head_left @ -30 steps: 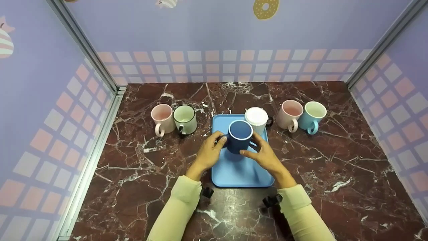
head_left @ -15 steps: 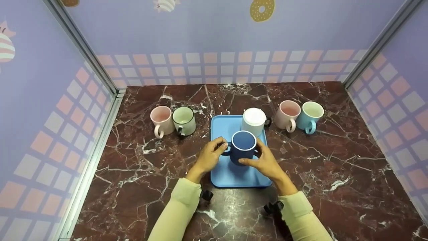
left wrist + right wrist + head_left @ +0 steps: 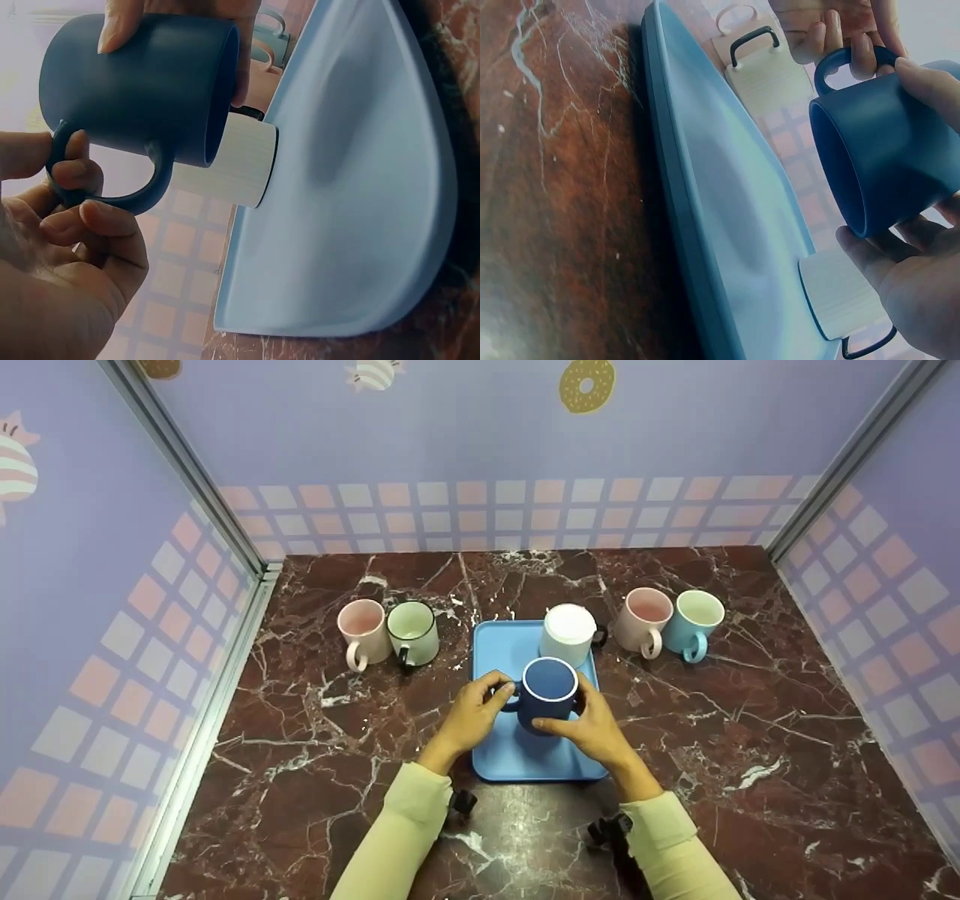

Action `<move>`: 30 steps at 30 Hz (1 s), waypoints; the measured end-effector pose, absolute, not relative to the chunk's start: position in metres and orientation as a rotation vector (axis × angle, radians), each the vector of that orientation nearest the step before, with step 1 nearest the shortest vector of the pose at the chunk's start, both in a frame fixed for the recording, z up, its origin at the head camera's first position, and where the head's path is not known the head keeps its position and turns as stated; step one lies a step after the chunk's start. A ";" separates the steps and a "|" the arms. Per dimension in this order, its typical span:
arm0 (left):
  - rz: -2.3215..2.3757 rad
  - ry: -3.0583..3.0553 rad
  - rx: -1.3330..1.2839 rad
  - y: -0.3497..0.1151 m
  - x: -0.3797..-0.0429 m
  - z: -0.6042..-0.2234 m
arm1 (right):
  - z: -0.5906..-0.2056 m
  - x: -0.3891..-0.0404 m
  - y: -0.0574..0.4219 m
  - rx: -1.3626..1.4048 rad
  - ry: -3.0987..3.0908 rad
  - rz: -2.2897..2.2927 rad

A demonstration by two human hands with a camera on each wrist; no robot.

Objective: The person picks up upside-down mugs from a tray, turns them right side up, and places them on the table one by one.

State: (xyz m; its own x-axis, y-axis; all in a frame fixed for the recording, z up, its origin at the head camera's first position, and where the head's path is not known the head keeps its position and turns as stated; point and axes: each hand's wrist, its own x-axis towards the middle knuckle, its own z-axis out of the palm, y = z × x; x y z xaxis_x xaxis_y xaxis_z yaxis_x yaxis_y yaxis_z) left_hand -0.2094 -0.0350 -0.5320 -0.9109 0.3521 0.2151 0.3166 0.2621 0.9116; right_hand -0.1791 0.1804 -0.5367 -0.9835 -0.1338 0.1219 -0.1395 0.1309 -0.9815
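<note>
A dark blue mug (image 3: 549,712) hangs mouth-down above the blue tray (image 3: 499,757), its white-ringed base facing up in the head view. My left hand (image 3: 472,714) grips the mug's handle (image 3: 161,180), with fingers hooked through the loop and the thumb against it. From the right, my right hand (image 3: 596,729) holds the mug's body between thumb and fingers. Both wrist views show the mug's open mouth turned toward the tray, with a gap between them. Just behind it, a white ribbed mug (image 3: 568,636) with a black handle stands upside down on the tray.
Left of the tray, a pink mug (image 3: 363,631) and a pale green mug (image 3: 414,634) with black rim stand upright side by side. To the right are another pink mug (image 3: 643,624) and a light blue mug (image 3: 696,624). Patterned walls (image 3: 480,435) enclose the marble table (image 3: 315,780).
Both hands have brought the blue mug toward me and slightly right, away from the white mug. Over the last half second it has barely moved. Both grips stay on it.
</note>
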 end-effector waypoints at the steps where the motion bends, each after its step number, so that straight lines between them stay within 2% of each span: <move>1: 1.759 2.493 0.654 -0.035 -0.209 -0.533 | -0.533 -0.178 0.180 0.285 -2.360 2.046; 10: 1.643 2.712 0.682 -0.042 -0.205 -0.534 | -0.527 -0.175 0.177 0.249 -2.357 2.025; 13: 1.594 2.820 0.786 -0.047 -0.202 -0.533 | -0.523 -0.174 0.178 0.235 -2.369 2.019; 22: 1.090 3.185 1.395 -0.055 -0.192 -0.536 | -0.519 -0.174 0.179 0.163 -2.384 2.077; 30: 0.821 3.281 1.480 -0.056 -0.189 -0.540 | -0.511 -0.172 0.175 0.140 -2.359 2.168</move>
State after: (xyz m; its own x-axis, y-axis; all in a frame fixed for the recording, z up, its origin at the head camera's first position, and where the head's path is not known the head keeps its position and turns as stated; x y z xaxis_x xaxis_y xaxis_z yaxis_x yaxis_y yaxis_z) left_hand -0.1889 -0.0556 -0.5395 -0.5545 0.5439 0.6299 0.7764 0.6106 0.1562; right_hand -0.1715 0.1754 -0.5115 -0.9941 -0.1081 0.0109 -0.0200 0.0831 -0.9963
